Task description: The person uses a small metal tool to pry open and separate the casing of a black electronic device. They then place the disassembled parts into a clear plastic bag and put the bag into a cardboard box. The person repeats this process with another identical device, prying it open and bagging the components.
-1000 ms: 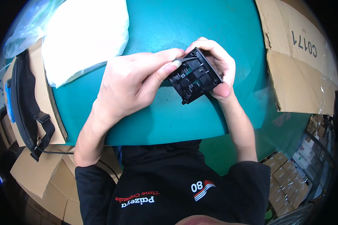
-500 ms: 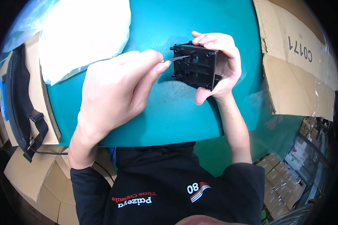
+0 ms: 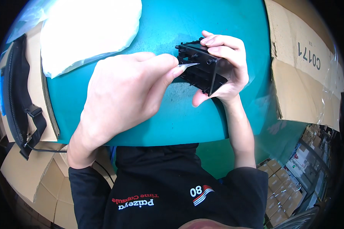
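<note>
My left hand pinches a slim, pointed metal tool between thumb and forefinger; most of it is hidden in the hand, so its exact kind does not show. Its tip lies over the open face of a black plastic housing, a box-like part with posts, ribs and cut-outs. Whether the tip touches the plastic I cannot tell. My right hand holds that housing from the right, fingers over the upper edge and thumb below. The housing is tilted and held above the green table mat.
A white plastic bag lies at the far left of the table. Beside it, a black strap with a buckle rests against cardboard. A cardboard box stands on the right, and an open carton sits low on the left.
My right hand has turned the housing, so more of its upper side shows. Both hands have shifted slightly right, and the tool's tip has moved a little lower on the housing.
</note>
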`<state>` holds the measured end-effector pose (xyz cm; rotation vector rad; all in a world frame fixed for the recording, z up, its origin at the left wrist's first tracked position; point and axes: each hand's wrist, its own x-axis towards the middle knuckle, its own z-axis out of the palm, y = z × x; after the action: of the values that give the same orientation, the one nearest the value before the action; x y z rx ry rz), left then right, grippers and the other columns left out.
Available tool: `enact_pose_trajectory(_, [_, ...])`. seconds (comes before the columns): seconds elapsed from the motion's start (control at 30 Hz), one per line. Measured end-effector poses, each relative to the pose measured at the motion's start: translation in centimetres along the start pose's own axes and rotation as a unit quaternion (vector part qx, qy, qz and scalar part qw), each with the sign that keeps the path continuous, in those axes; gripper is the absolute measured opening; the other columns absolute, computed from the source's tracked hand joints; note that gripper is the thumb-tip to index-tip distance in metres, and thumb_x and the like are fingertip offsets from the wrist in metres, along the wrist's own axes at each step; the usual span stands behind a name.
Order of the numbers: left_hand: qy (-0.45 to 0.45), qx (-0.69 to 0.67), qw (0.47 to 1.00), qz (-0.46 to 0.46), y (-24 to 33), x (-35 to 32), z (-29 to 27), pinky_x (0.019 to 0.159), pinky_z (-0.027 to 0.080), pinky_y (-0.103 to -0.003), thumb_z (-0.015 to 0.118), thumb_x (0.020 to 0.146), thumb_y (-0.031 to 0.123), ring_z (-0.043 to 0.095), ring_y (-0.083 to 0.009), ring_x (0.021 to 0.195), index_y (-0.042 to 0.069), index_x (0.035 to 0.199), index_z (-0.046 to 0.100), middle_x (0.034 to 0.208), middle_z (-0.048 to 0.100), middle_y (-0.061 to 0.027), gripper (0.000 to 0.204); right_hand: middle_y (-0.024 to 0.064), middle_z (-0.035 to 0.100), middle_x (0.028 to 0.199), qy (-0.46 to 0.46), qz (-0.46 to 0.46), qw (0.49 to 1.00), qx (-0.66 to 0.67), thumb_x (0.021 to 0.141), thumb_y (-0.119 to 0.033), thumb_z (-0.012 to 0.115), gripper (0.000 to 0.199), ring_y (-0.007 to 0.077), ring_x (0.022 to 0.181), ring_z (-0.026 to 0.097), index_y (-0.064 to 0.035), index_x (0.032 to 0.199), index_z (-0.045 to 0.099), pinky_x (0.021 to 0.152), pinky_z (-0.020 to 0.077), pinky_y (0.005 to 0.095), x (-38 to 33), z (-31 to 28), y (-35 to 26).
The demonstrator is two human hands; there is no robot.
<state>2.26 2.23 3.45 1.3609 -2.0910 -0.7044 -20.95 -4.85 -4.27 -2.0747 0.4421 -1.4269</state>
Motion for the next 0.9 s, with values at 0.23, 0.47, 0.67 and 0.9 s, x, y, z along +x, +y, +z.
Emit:
enact_pose_trajectory(0.23, [0.006, -0.016, 1.0, 0.018, -0.2, -0.1, 0.4, 0.054, 0.047, -0.036, 0.072, 0.092, 0.006, 0.061, -0.0269, 0.056, 0.004, 0.095, 0.072, 0.069, 0.062, -0.0114, 0.004, 0.0142, 0.068, 0.109, -0.014, 0.006, 1.0, -0.017, 0.047, -0.052, 0.1, 0.089, 0.029, 0.103, 0.068, -0.0019, 0.114, 0.07, 0.093, 0.0584, 0.0445, 0.0, -0.2, -0.3])
enact_pose_trajectory(0.47, [0.02, 0.288, 0.954, 0.082, 0.1, -0.7, 1.1, 0.053, 0.045, -0.036, 0.074, 0.088, 0.024, 0.057, -0.0189, 0.061, 0.017, 0.098, 0.068, 0.071, 0.048, -0.0026, 0.013, 0.0098, 0.069, 0.106, -0.088, -0.007, 0.99, -0.112, 0.052, -0.049, 0.098, 0.08, 0.0285, 0.101, 0.067, -0.0033, 0.112, 0.073, 0.09, 0.0583, 0.0411, 0.5, -0.9, -0.8])
enact_pose_trajectory(0.67, [0.067, 0.282, 0.954, 0.077, -0.4, -0.4, 1.7, 0.056, 0.045, -0.034, 0.076, 0.087, 0.022, 0.056, -0.0179, 0.065, 0.018, 0.105, 0.072, 0.077, 0.049, -0.001, 0.019, 0.0111, 0.068, 0.105, -0.086, -0.045, 0.984, -0.147, 0.054, -0.048, 0.097, 0.077, 0.0293, 0.1, 0.067, -0.0029, 0.112, 0.073, 0.09, 0.0572, 0.0409, 0.6, -1.2, -1.0])
enact_pose_trajectory(0.9, [0.131, 0.035, 0.988, 0.07, -2.0, 0.9, 1.0, 0.058, 0.043, -0.029, 0.074, 0.091, 0.008, 0.054, -0.0142, 0.063, 0.007, 0.118, 0.077, 0.075, 0.057, -0.0044, 0.027, 0.0136, 0.062, 0.123, 0.159, 0.328, 0.905, 0.218, 0.067, -0.074, 0.08, 0.107, 0.0222, 0.11, 0.065, 0.0042, 0.134, 0.051, 0.096, 0.0565, 0.0395, -0.4, -1.1, -2.3])
